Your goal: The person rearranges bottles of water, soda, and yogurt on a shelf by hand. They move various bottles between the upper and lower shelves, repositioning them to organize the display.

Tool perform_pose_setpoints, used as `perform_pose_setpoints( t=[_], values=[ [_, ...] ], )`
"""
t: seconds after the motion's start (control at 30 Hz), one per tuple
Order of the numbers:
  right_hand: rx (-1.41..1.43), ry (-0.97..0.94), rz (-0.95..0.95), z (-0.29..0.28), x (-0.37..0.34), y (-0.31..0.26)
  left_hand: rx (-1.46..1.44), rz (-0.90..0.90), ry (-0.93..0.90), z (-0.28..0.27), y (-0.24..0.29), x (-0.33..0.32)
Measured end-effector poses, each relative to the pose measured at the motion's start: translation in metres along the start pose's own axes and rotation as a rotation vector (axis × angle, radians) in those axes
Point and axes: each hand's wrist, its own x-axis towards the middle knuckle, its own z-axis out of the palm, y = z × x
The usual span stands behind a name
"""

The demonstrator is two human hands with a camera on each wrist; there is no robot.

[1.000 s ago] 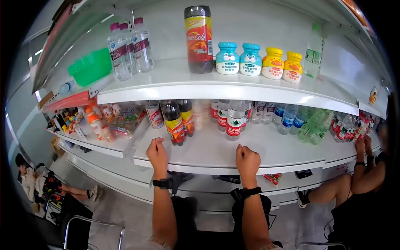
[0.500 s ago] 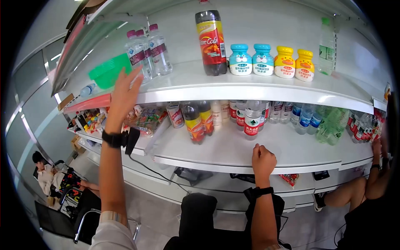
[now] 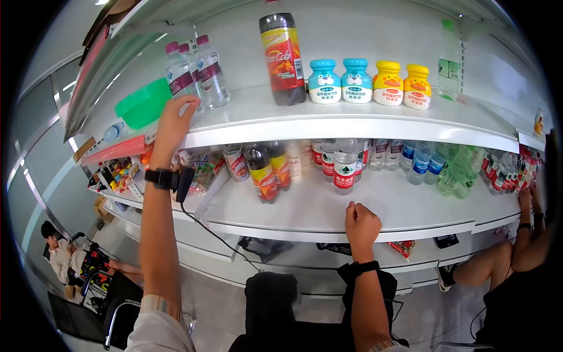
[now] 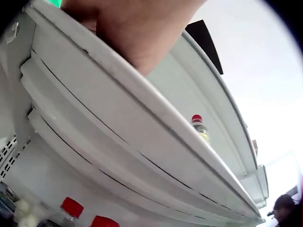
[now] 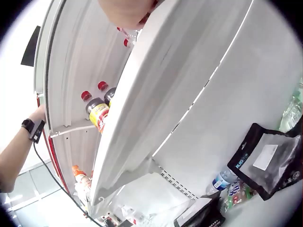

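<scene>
My left hand (image 3: 176, 120) is raised at the left part of the upper shelf, its bent fingers overlapping the lower part of a clear soda water bottle (image 3: 180, 76) with a purple cap. I cannot tell whether they grip it. Another soda water bottle (image 3: 212, 73) stands to its right. In the left wrist view the shelf edge (image 4: 156, 101) hides the fingers. My right hand (image 3: 363, 224) stays curled in a fist at the front of the lower shelf, holding nothing. Behind it stands a water bottle (image 3: 345, 170) with a red label.
Left of the hand sits a green basket (image 3: 141, 105). Farther right on the upper shelf (image 3: 246, 108) are a large cola bottle (image 3: 282, 61) and blue and yellow drink bottles (image 3: 387, 85). Small cola bottles (image 3: 260, 173) stand below. Another person's leg (image 3: 484, 264) is at the right.
My left hand has risen from the lower shelf to the soda water bottles; its fingers, spread half a second ago, are now bent. My right hand remains a fist by the lower shelf.
</scene>
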Motion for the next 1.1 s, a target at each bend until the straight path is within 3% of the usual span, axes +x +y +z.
perform_pose_setpoints(
  t=[0.13,0.2,0.23,0.33,0.47,0.53,0.6,0.63,0.7,0.83,0.9,0.97,1.03,1.1],
  values=[
    [-0.022,-0.021,-0.026,-0.003,0.000,-0.003,-0.059,-0.030,0.057,0.008,0.050,-0.027],
    [-0.015,-0.009,-0.039,-0.001,0.000,-0.001,-0.466,-0.009,0.368,0.025,0.087,-0.041],
    [-0.006,-0.011,-0.043,-0.001,-0.001,-0.001,-0.479,-0.007,0.369,0.028,0.104,-0.048],
    [-0.006,-0.035,-0.036,-0.004,-0.001,-0.002,-0.911,-0.090,0.471,0.030,0.147,-0.076],
    [0.002,-0.070,-0.022,-0.008,0.002,-0.001,-0.995,-0.199,0.503,0.089,0.170,-0.148],
    [0.091,-0.030,-0.058,-0.006,0.001,0.001,-1.457,-0.353,0.235,0.109,0.195,-0.180],
    [0.047,-0.069,-0.054,-0.009,0.000,0.003,-1.683,-0.351,0.168,0.142,0.208,-0.196],
    [0.033,-0.097,-0.057,-0.011,0.000,0.002,-1.490,-0.267,0.043,0.150,0.204,-0.208],
    [0.098,-0.134,-0.041,-0.019,0.004,-0.003,-1.569,-0.098,-0.044,0.173,0.212,-0.217],
    [0.385,-0.209,0.132,-0.024,0.005,0.006,-1.472,-0.269,-0.207,0.202,0.215,-0.217],
    [0.493,-0.196,0.233,-0.026,0.002,0.007,-1.363,-0.488,-0.108,0.213,0.218,-0.214],
    [0.770,-0.171,0.311,-0.025,0.000,0.010,-1.301,-0.499,-0.084,0.232,0.211,-0.219],
    [0.773,-0.226,0.282,-0.026,0.002,0.013,-1.193,-0.505,0.006,0.236,0.212,-0.214],
    [0.706,-0.201,0.103,-0.026,-0.001,0.009,-1.136,-0.508,0.021,0.239,0.218,-0.215]
  ],
)
